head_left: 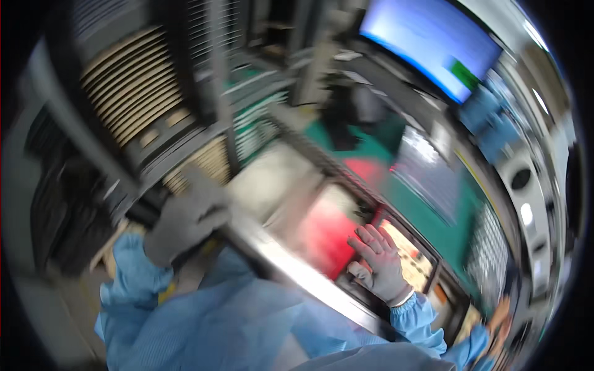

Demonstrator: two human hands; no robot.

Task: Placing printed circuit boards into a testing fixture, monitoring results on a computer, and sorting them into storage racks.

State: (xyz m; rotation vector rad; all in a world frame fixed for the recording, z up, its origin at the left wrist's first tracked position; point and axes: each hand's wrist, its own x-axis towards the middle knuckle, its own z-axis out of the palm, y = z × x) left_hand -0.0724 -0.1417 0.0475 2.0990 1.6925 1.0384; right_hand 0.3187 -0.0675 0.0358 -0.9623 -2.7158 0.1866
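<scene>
My left hand [185,219], in a grey glove, is by the lower corner of a rack. Its fingers are blurred but look stretched, with the thumb apart, and I see nothing held. My right hand [378,264], gloved the same, hovers over or rests on the conveyor line; I cannot tell which. Its fingers are spread and nothing is in them. Beside it, red light falls on a pale panel [322,232] in the line. Just past those fingers lies a light board with dark spots [408,250]. A silver rail [297,269] runs between my body and the line.
The rack [133,80] at the left holds many stacked pale boards. Beyond the line is a green mat [427,207] with a clear plastic sheet or tray [427,170]. A lit monitor [430,40] stands behind. Another person's hand [500,315] shows at the lower right.
</scene>
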